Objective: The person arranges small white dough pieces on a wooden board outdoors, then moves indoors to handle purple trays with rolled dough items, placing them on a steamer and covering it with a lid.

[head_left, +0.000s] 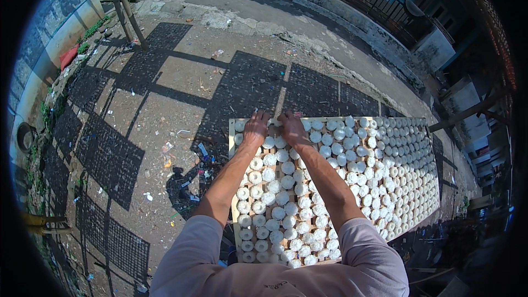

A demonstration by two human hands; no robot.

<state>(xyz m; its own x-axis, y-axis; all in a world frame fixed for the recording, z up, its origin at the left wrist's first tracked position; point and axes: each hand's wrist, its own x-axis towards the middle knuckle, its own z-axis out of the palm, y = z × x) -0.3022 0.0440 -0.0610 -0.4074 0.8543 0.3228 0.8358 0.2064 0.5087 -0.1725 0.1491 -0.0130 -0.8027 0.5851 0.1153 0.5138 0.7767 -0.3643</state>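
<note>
A wide slatted wooden rack (231,198) spreads out in front of me, covered in rows of white, lumpy, round rice-cracker-like discs (269,175). Many near the left edge have a dimpled middle; others look rough and domed. Both my arms reach to the rack's far edge. There my left hand (256,127) and my right hand (292,127) sit close together, fingers bent. Between them a white disc (273,123) shows, and the fingers of both hands appear closed on its sides. My fingertips are small in view and partly hidden.
More discs run in tight rows along the rack's sunlit right part (410,187). Bamboo poles (125,8) stand at the upper left. Litter (202,151) lies on the dirt ground left of the rack, among grid-like shadows. A paved lane (264,5) and a fenced house lie beyond.
</note>
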